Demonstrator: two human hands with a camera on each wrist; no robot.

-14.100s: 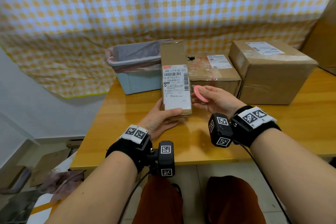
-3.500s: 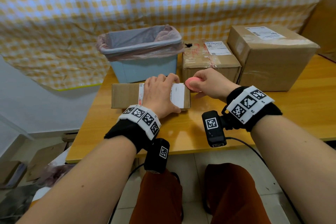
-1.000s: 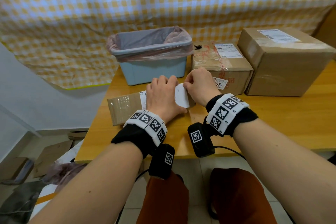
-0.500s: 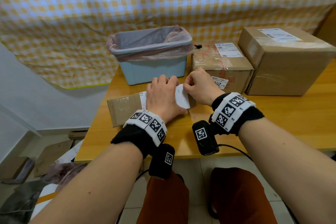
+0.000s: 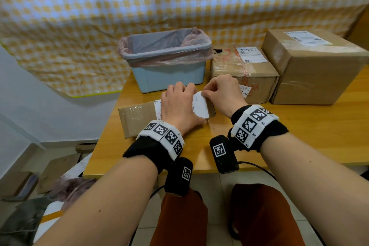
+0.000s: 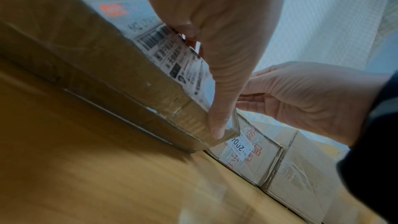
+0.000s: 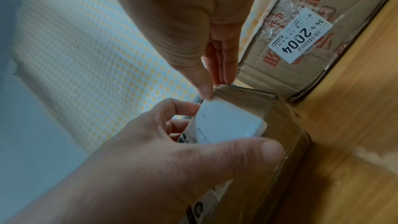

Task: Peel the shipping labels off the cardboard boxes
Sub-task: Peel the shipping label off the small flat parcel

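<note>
A long flat cardboard box point(image 5: 137, 120) lies on the table, with a white shipping label point(image 5: 200, 107) on its top face. My left hand point(image 5: 179, 104) holds it down, fingers over the top and thumb point(image 6: 217, 125) on the near side. My right hand point(image 5: 207, 94) pinches the label's far right corner point(image 7: 212, 99) between thumb and fingertips. The pink scraper from earlier is out of sight.
A blue bin point(image 5: 167, 62) lined with a pink bag stands behind the flat box. To its right sit a taped medium box point(image 5: 243, 70) and a large box point(image 5: 315, 70), each with a label on top. The table edge point(image 5: 139, 173) runs close to my wrists.
The flat box stood upright in my left hand, then was laid down. In the last second both hands stay at the label; the right wrist has shifted slightly right.
</note>
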